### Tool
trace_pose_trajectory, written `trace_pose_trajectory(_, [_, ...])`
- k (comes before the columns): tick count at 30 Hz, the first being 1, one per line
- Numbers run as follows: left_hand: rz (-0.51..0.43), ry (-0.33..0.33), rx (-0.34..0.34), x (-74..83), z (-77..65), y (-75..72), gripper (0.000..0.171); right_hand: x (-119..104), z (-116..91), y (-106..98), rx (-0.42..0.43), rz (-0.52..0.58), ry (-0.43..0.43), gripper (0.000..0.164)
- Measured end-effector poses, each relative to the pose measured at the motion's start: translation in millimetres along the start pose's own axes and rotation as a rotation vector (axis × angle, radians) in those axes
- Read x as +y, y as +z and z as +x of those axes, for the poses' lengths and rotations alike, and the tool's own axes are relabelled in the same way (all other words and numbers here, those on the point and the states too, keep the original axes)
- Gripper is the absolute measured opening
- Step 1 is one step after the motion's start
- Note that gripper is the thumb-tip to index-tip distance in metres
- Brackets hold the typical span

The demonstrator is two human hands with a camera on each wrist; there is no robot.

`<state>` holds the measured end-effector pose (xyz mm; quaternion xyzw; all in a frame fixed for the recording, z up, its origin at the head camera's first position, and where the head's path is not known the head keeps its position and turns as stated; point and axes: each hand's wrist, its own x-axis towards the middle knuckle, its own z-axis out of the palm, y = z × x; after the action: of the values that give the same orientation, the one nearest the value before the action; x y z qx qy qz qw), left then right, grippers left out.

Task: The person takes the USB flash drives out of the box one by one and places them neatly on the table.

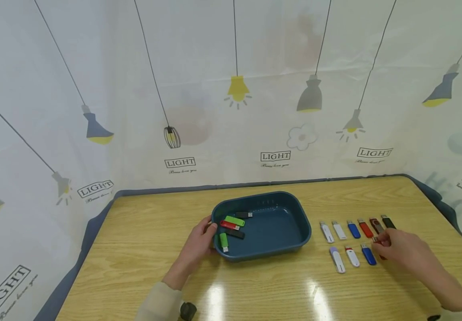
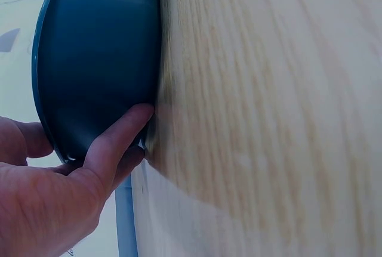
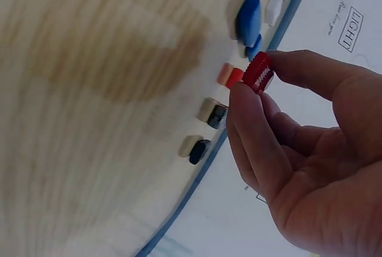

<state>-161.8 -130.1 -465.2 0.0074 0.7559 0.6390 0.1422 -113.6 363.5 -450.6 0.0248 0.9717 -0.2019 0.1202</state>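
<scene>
My left hand (image 1: pixel 202 238) grips the left end of a dark blue plastic tray (image 1: pixel 268 255), thumb at the rim and fingers on the outer wall in the left wrist view. Inside, at its left end, lie several USB sticks: a green one (image 1: pixel 235 220), a red one (image 1: pixel 229 225), black ones and another green one (image 1: pixel 224 242). Between thumb and forefinger my right hand (image 1: pixel 405 249) pinches a red USB stick (image 3: pixel 258 73), partly hidden by the fingers in the head view. Just left of that hand lies a blue USB stick (image 1: pixel 369 254).
More USB sticks lie in two rows right of the tray, among them a white one (image 1: pixel 339 230), a red one (image 1: pixel 365 228), a brown one (image 1: pixel 376 225) and a black one (image 1: pixel 388 221). A printed curtain (image 1: pixel 214 111) rises behind the wooden table (image 1: pixel 134 240).
</scene>
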Motion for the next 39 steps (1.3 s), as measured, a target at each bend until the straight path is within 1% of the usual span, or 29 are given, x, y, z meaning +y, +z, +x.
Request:
trace_pose_trajectory(5, [-0.001,-0.001,0.0,-0.2,0.3,0.0,0.053,3,3,6,-0.024,-0.018,0.042,0.027])
trace_pose_trajectory(15, [-0.01,-0.005,0.004,-1.2,0.7,-0.1,0.053,7,5,10,-0.031,-0.021,0.057,0.024])
trace_pose_trajectory(24, [0.004,-0.004,0.006,-1.4,0.8,-0.2,0.054,8,7,13,-0.03,-0.036,0.05,0.023])
trace_pose_trajectory(32, [-0.007,-0.007,0.004,-1.9,0.6,-0.5,0.054,9,8,14,-0.026,-0.039,0.043,0.023])
trace_pose_trajectory(36, [-0.02,-0.003,0.002,-1.9,0.9,-0.6,0.053,7,4,11,-0.031,-0.027,0.043,0.026])
trace_pose_trajectory(39, [-0.024,-0.005,0.001,-1.5,1.0,-0.5,0.053,4,0,3,-0.033,-0.019,0.034,0.034])
